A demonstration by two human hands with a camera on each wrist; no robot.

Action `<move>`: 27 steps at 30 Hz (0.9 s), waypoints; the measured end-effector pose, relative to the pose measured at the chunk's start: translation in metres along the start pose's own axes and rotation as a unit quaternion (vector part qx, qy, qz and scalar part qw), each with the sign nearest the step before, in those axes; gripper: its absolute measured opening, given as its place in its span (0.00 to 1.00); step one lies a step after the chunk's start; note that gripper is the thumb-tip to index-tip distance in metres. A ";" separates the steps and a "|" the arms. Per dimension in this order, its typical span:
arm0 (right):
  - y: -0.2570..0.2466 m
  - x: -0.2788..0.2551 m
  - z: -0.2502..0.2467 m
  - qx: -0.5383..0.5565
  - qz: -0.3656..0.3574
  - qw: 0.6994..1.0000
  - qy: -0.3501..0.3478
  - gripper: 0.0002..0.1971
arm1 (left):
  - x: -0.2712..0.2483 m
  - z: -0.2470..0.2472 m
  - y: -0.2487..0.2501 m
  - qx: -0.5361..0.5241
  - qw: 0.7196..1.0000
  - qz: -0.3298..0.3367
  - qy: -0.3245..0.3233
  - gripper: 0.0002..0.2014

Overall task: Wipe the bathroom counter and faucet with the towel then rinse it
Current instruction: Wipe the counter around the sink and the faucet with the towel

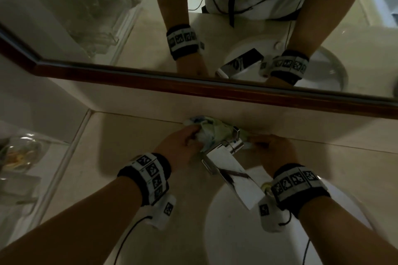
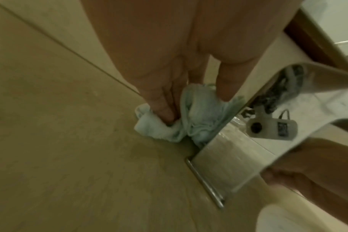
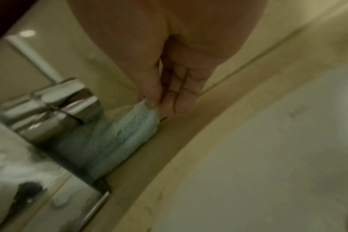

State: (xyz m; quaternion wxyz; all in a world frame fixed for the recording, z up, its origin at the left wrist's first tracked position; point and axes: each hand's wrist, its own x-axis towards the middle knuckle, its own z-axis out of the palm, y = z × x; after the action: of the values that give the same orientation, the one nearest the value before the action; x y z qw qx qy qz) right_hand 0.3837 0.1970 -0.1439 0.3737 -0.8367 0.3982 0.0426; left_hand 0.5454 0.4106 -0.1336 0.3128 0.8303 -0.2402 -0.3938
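Observation:
A pale green towel (image 1: 212,130) is wrapped behind the base of the chrome faucet (image 1: 228,164), at the back of the beige counter (image 1: 133,135). My left hand (image 1: 183,144) grips the bunched left end of the towel (image 2: 191,116) between fingers and thumb. My right hand (image 1: 273,148) pinches the towel's right end (image 3: 129,127) just right of the faucet's handle stub (image 3: 69,100). The flat chrome spout (image 2: 234,158) juts out over the white basin (image 1: 237,232).
A wood-framed mirror (image 1: 193,84) runs along the wall right behind the faucet and reflects both arms. A glass dish (image 1: 19,155) sits on a lower ledge at the far left. Cables hang from both wrist cameras over the counter's front.

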 end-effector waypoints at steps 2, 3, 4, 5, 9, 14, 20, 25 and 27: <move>0.009 -0.006 0.002 0.064 0.038 0.997 0.005 0.13 | 0.006 0.003 0.009 0.053 0.998 0.020 -0.009 0.31; 0.013 -0.011 0.002 0.089 0.057 0.994 0.009 0.15 | 0.009 0.004 0.015 0.065 0.997 0.037 -0.014 0.27; 0.016 -0.015 0.001 0.113 0.071 0.991 0.010 0.15 | 0.012 0.005 0.020 0.079 0.995 0.053 -0.022 0.24; 0.020 -0.019 0.000 0.130 0.083 0.988 0.010 0.15 | 0.013 0.006 0.025 0.108 0.992 0.061 -0.032 0.22; 0.024 -0.021 -0.012 0.134 0.094 0.987 -0.010 0.13 | 0.020 0.010 0.032 0.001 0.998 0.064 -0.015 0.21; -0.006 -0.009 -0.020 -0.152 -0.073 0.984 -0.049 0.17 | 0.020 0.009 0.018 0.002 0.997 0.055 0.047 0.19; -0.024 -0.011 -0.001 -0.167 -0.172 0.962 -0.128 0.41 | 0.024 0.000 0.026 -0.031 0.998 -0.006 -0.059 0.19; -0.022 0.001 0.005 -0.135 -0.107 0.978 -0.117 0.35 | 0.037 -0.008 0.041 -0.056 0.992 -0.005 -0.111 0.12; -0.021 0.000 0.004 -0.129 -0.105 0.980 -0.107 0.32 | 0.040 -0.004 0.044 -0.027 0.989 0.003 -0.142 0.17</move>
State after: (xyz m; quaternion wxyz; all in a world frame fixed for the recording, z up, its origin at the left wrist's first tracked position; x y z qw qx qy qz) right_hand 0.3988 0.2079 -0.1341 0.3052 -0.9056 0.2571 0.1437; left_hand 0.5647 0.3556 -0.1205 0.2991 0.7564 -0.2739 -0.5132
